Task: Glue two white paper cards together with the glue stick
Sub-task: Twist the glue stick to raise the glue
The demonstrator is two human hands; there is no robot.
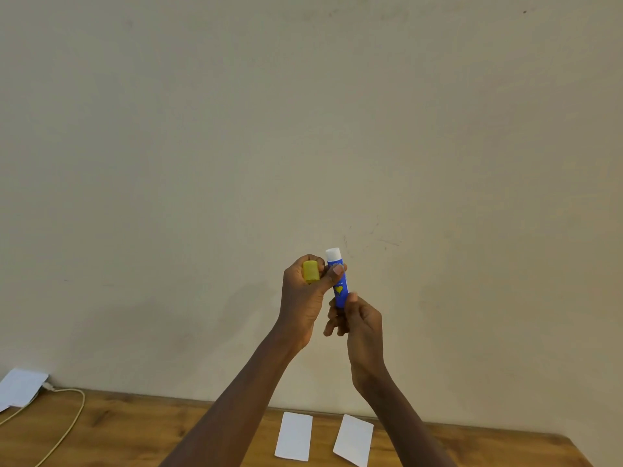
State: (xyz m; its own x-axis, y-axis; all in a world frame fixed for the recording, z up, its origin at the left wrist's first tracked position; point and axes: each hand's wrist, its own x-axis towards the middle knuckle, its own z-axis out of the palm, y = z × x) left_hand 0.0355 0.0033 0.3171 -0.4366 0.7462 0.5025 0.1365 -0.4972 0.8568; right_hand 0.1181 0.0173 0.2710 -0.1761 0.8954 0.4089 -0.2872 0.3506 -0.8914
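Observation:
I hold a blue glue stick point(338, 284) upright in front of the wall, its white glue tip bare at the top. My right hand point(357, 321) grips its lower end. My left hand point(303, 298) holds the yellow cap point(310, 271) in its fingers, and its thumb rests against the upper part of the stick. Two white paper cards lie side by side on the wooden table point(135, 429) below my arms: one card point(294, 436) to the left, the other card point(354, 439) to the right, with a small gap between them.
A white cable point(67, 423) curls across the table's left part. A white paper sheet point(20, 387) lies at the far left against the wall. The table's right corner point(573, 449) is near the frame's lower right.

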